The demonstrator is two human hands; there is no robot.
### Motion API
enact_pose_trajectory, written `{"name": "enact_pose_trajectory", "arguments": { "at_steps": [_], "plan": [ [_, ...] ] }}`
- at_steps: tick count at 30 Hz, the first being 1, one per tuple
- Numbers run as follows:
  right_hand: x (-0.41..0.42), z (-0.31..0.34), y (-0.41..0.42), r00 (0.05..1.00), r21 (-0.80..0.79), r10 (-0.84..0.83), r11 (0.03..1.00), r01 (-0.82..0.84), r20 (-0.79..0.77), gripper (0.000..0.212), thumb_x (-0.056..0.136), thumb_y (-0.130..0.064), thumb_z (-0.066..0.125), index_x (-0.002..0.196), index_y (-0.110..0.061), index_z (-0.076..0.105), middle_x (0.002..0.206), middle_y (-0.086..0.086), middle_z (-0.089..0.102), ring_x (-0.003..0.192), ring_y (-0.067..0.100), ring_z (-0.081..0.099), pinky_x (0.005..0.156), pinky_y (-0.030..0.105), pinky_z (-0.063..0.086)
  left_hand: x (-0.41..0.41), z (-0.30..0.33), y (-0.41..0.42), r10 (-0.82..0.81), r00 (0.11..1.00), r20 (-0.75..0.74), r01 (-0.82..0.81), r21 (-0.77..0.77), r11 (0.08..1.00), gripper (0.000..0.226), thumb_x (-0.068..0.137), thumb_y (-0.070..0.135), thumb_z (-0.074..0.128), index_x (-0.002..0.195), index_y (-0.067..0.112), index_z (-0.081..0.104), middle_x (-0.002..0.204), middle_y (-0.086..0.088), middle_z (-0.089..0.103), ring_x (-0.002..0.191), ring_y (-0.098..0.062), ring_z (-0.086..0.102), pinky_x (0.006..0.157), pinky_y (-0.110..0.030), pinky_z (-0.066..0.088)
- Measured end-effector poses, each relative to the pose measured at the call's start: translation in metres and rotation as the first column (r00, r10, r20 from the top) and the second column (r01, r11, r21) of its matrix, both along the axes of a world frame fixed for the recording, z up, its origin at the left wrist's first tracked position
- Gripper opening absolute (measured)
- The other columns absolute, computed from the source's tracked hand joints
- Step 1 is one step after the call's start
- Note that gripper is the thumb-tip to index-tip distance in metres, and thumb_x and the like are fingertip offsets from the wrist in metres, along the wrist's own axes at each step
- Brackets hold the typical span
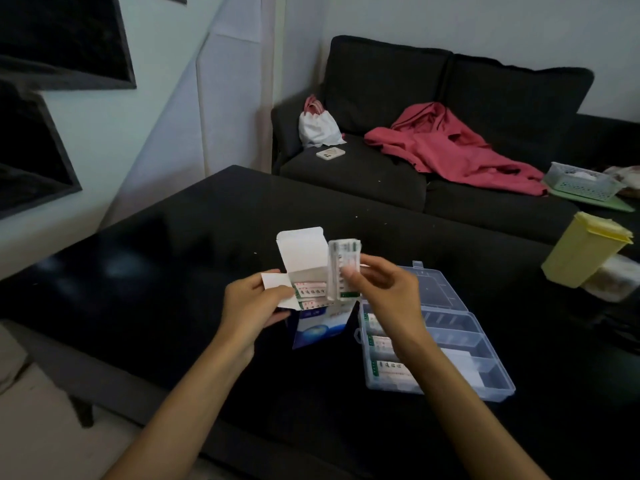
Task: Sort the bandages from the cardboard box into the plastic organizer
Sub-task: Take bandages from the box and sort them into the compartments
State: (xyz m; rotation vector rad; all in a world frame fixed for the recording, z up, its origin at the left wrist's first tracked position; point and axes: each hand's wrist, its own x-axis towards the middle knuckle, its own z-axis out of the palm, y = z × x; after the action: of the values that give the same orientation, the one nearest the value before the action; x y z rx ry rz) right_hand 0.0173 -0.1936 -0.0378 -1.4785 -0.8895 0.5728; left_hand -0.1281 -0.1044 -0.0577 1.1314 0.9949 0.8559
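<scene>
My left hand [254,304] grips a small blue-and-white cardboard box [317,325], held above the black table with its white flaps open. Wrapped bandages [310,289] show in its mouth. My right hand [384,289] pinches a stack of wrapped bandages [343,268] upright, just right of the box opening; the stack is blurred. The clear plastic organizer [485,362] lies open on the table under and to the right of my right hand. Bandages [391,370] lie in its left compartments, partly hidden by my forearm.
A yellow lidded container [585,251] stands at the table's right edge with a clear tub beside it. Behind the black table [166,271] is a dark sofa [433,98] with a red jacket, a white bag, a phone and a basket.
</scene>
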Motion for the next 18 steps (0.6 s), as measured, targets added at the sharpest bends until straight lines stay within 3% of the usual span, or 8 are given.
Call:
{"name": "enact_pose_trajectory", "arguments": {
  "at_steps": [3, 6, 9, 11, 12, 14, 16, 18],
  "plan": [
    [0.005, 0.003, -0.001, 0.944, -0.029, -0.013, 1.000, 0.004, -0.329, 0.023, 0.084, -0.016, 0.066, 0.107, -0.020, 0.065, 0.099, 0.003, 0.072, 0.089, 0.011, 0.070, 0.070, 0.023, 0.056, 0.003, -0.002, 0.000, 0.081, 0.993, 0.087, -0.073, -0.092, 0.993, 0.021, 0.083, -0.004, 0.063, 0.097, 0.011, 0.067, 0.084, -0.002, 0.070, 0.075, -0.008, 0.066, 0.056, -0.017, 0.054],
    [0.009, 0.002, -0.005, 0.842, -0.040, 0.017, 0.998, -0.045, -0.540, 0.027, 0.086, -0.018, 0.065, 0.113, -0.015, 0.065, 0.101, 0.008, 0.072, 0.092, 0.015, 0.069, 0.076, 0.028, 0.055, 0.007, -0.004, 0.002, 0.164, 0.975, 0.149, -0.140, -0.163, 0.977, 0.016, 0.084, -0.003, 0.063, 0.095, 0.009, 0.066, 0.085, -0.004, 0.069, 0.076, -0.009, 0.065, 0.061, -0.018, 0.051],
    [0.015, 0.002, -0.010, 0.768, -0.099, 0.020, 0.989, -0.108, -0.640, 0.020, 0.084, -0.018, 0.066, 0.104, -0.015, 0.069, 0.096, 0.007, 0.074, 0.090, 0.015, 0.069, 0.076, 0.028, 0.053, 0.011, -0.004, 0.005, 0.209, 0.959, 0.191, -0.169, -0.204, 0.964, 0.017, 0.085, -0.002, 0.064, 0.099, 0.008, 0.065, 0.091, -0.006, 0.068, 0.079, -0.010, 0.064, 0.063, -0.019, 0.049],
    [0.020, 0.003, -0.014, 0.764, -0.132, 0.041, 0.978, -0.164, -0.644, 0.016, 0.084, -0.018, 0.067, 0.100, -0.016, 0.070, 0.095, 0.008, 0.073, 0.092, 0.016, 0.068, 0.079, 0.029, 0.052, 0.013, -0.005, 0.010, 0.227, 0.961, 0.159, -0.197, -0.185, 0.963, 0.024, 0.084, 0.005, 0.067, 0.108, 0.010, 0.064, 0.108, -0.007, 0.067, 0.089, -0.011, 0.063, 0.071, -0.022, 0.050],
    [0.022, 0.002, -0.016, 0.765, -0.142, 0.048, 0.973, -0.180, -0.642, 0.017, 0.084, -0.018, 0.067, 0.100, -0.016, 0.070, 0.096, 0.008, 0.073, 0.093, 0.017, 0.067, 0.079, 0.030, 0.052, 0.014, -0.006, 0.012, 0.263, 0.960, 0.096, -0.251, -0.123, 0.960, 0.036, 0.083, 0.011, 0.070, 0.118, 0.012, 0.059, 0.120, -0.007, 0.062, 0.099, -0.013, 0.060, 0.079, -0.025, 0.049],
    [0.027, 0.003, -0.022, 0.775, -0.159, 0.038, 0.971, -0.177, -0.631, 0.019, 0.083, -0.019, 0.068, 0.102, -0.016, 0.069, 0.096, 0.008, 0.073, 0.094, 0.017, 0.066, 0.078, 0.030, 0.051, 0.015, 0.001, 0.006, 0.409, 0.909, -0.077, -0.389, 0.194, 0.901, 0.059, 0.082, 0.027, 0.071, 0.134, 0.017, 0.046, 0.137, -0.002, 0.048, 0.118, -0.014, 0.048, 0.092, -0.028, 0.044],
    [0.031, 0.003, -0.028, 0.789, -0.179, 0.016, 0.971, -0.160, -0.614, 0.020, 0.082, -0.020, 0.068, 0.102, -0.016, 0.069, 0.093, 0.007, 0.073, 0.093, 0.016, 0.066, 0.076, 0.028, 0.049, 0.017, 0.014, -0.011, 0.461, 0.887, -0.002, -0.396, 0.510, 0.763, 0.043, 0.087, 0.031, 0.064, 0.125, 0.020, 0.050, 0.126, 0.004, 0.050, 0.112, -0.008, 0.049, 0.084, -0.012, 0.043],
    [0.034, 0.003, -0.033, 0.809, -0.210, 0.024, 0.961, -0.181, -0.588, 0.021, 0.082, -0.021, 0.069, 0.102, -0.015, 0.069, 0.093, 0.007, 0.073, 0.096, 0.016, 0.064, 0.079, 0.028, 0.047, 0.025, 0.019, -0.031, 0.251, 0.968, -0.007, -0.206, 0.550, 0.809, 0.015, 0.092, 0.032, 0.055, 0.106, 0.026, 0.056, 0.107, 0.010, 0.058, 0.092, 0.000, 0.054, 0.065, -0.004, 0.044]
  ]
}}
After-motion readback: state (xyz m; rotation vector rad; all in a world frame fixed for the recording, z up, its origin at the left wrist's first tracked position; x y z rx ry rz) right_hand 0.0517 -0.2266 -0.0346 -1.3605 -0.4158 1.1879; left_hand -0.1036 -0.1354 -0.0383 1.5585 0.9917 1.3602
